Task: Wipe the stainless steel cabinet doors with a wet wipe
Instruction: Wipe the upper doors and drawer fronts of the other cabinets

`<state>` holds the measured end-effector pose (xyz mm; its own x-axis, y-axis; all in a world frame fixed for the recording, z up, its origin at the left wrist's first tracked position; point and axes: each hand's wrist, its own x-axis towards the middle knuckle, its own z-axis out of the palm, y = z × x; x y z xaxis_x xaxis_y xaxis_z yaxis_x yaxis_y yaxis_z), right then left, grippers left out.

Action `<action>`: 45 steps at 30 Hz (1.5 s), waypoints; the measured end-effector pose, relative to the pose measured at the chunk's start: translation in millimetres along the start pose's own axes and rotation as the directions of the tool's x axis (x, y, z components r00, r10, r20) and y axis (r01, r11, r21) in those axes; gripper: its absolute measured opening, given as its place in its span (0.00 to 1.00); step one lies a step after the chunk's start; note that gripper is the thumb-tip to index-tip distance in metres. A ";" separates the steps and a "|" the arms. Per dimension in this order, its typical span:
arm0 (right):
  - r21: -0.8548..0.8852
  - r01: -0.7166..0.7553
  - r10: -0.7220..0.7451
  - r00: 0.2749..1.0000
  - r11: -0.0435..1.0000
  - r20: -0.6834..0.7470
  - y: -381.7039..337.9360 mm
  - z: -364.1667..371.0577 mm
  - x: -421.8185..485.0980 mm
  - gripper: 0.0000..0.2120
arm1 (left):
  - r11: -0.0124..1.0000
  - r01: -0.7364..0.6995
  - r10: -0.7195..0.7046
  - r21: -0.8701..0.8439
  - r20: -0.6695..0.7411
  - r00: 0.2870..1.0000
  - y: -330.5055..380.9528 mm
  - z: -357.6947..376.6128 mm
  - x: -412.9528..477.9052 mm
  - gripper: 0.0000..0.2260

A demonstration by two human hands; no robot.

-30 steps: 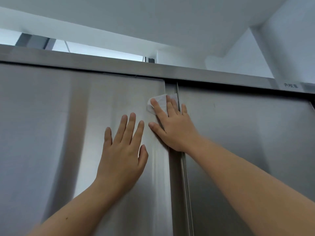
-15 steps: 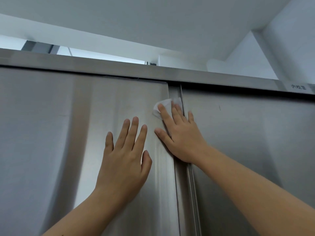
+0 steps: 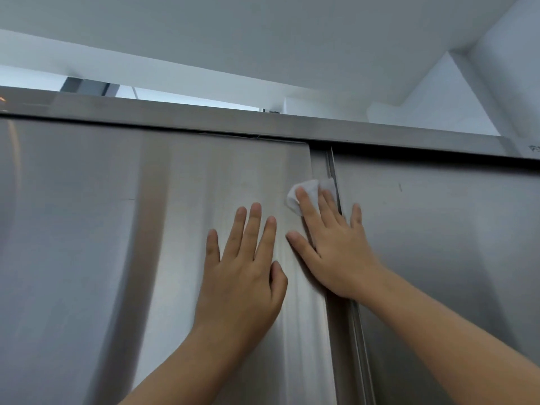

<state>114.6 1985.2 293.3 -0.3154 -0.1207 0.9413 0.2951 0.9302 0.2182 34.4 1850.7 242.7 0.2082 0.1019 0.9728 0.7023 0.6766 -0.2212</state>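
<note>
Both spread flat, the right grip (image 3: 336,252) pressed the wet wipe (image 3: 309,189) at one o'clock of the left grip (image 3: 242,276); the cropped label (image 3: 533,147) was illegible.

Your left forearm (image 3: 175,375) rises from the bottom edge and your right forearm (image 3: 455,340) comes in from the lower right, both bare and stretched upward. Your left hand (image 3: 242,276) lies flat, palm away from you, fingers straight and slightly fanned, thumb close alongside. Your right hand (image 3: 333,252) sits just beside it, a little higher, fingers straight, thumb angled toward the left hand; it seems to be pressing.
</note>
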 end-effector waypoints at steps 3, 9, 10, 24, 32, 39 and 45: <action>-0.022 -0.035 0.036 0.999 0.999 0.034 -1.0 -3.6 12.5 0.30 | 1.000 -0.008 0.008 0.000 0.001 1.000 -0.8 -0.6 0.5 0.26; -0.026 -0.104 0.104 0.994 0.994 0.019 -2.9 -16.4 54.8 0.31 | 1.000 -0.018 0.018 -0.009 -0.011 1.000 -1.7 0.7 -0.3 0.26; -0.025 -0.092 0.092 0.996 0.995 0.008 -2.7 -14.1 48.7 0.31 | 1.000 -0.018 0.018 -0.009 -0.011 1.000 -2.3 0.6 -0.3 0.26; 0.032 -0.050 0.051 0.998 0.998 -0.044 -5.5 -6.3 31.6 0.32 | 1.000 -0.014 0.014 0.006 -0.025 1.000 2.8 -2.8 -4.4 0.26; 0.052 -0.016 0.017 0.999 0.999 -0.034 -18.7 7.9 -28.8 0.33 | 0.997 -0.068 0.068 0.032 -0.002 0.998 7.7 -11.1 -46.1 0.25; 0.064 -0.015 0.017 0.999 0.998 -0.031 -29.5 17.4 -73.2 0.31 | 0.999 -0.025 0.024 0.047 0.020 1.000 18.0 -10.5 -87.8 0.25; 0.111 -0.026 0.025 1.000 0.993 0.014 -43.5 21.4 -118.8 0.30 | 0.999 -0.025 0.021 0.047 0.080 0.997 32.0 -14.4 -124.2 0.26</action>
<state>119.9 1966.5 166.5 -0.3202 -0.0926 0.9428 0.2012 0.9659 0.1632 40.8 1849.1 113.9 0.1676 0.1741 0.9704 0.6639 0.7077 -0.2417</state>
